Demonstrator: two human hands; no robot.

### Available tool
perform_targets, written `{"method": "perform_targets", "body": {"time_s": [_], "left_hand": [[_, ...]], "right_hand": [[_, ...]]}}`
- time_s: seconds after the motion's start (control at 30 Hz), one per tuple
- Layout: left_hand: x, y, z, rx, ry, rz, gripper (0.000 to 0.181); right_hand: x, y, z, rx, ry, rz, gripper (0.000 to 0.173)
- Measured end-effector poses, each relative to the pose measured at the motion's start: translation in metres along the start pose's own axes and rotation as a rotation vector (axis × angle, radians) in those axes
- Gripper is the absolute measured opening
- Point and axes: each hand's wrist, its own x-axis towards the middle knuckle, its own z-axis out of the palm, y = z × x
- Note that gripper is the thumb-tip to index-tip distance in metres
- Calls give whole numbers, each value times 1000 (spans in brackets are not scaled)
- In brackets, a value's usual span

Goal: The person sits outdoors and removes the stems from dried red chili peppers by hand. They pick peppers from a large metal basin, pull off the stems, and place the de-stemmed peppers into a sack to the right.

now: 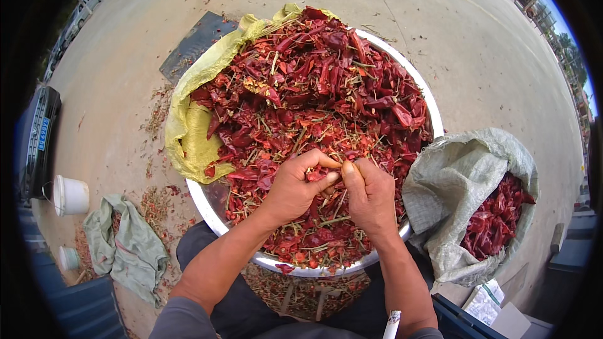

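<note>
My left hand [299, 186] is over the near part of a large heap of dried red chili peppers [311, 84]. Between its thumb and fingers sits a dried red chili [316, 173]. Just to the right, my right hand [370, 193] has thumb and forefinger pinched together, touching the left fingertips at the chili's end. What lies inside the right pinch is mostly hidden. The heap, mixed with stems and broken bits, fills a wide round basin [214, 216] with a pale rim. A yellow woven sack [193, 127] drapes over the basin's left side, partly under the peppers.
At the right stands an open white woven sack [443, 188] holding red peppers. A pale green sack [136, 249] and a white bucket [70, 195] are on the concrete at left. A dark flat sheet [198, 44] lies behind the basin. A lit cigarette [392, 325] shows below.
</note>
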Motion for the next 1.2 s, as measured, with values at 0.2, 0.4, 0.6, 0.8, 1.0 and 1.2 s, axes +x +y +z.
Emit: {"method": "perform_targets", "body": {"time_s": [0.2,0.4,0.6,0.8,1.0,1.2], "left_hand": [[-4,-2,2,-489,-23,-105,11],[-2,-2,-1,-575,-58,-94,13],[2,12,-7,64,-33,111,21],[3,8,-6,212,-6,107,16],[-4,8,3,-411,13,-141,13],[-6,-3,10,-635,68,-140,14]], "right_hand": [[-7,-11,4,902,-76,535,31],[-7,-15,9,990,-55,511,31],[9,-12,-4,-92,26,-87,28],[8,-6,-1,-455,96,-421,27],[-2,-12,3,193,65,-15,30],[-6,-17,10,1172,-21,442,31]]}}
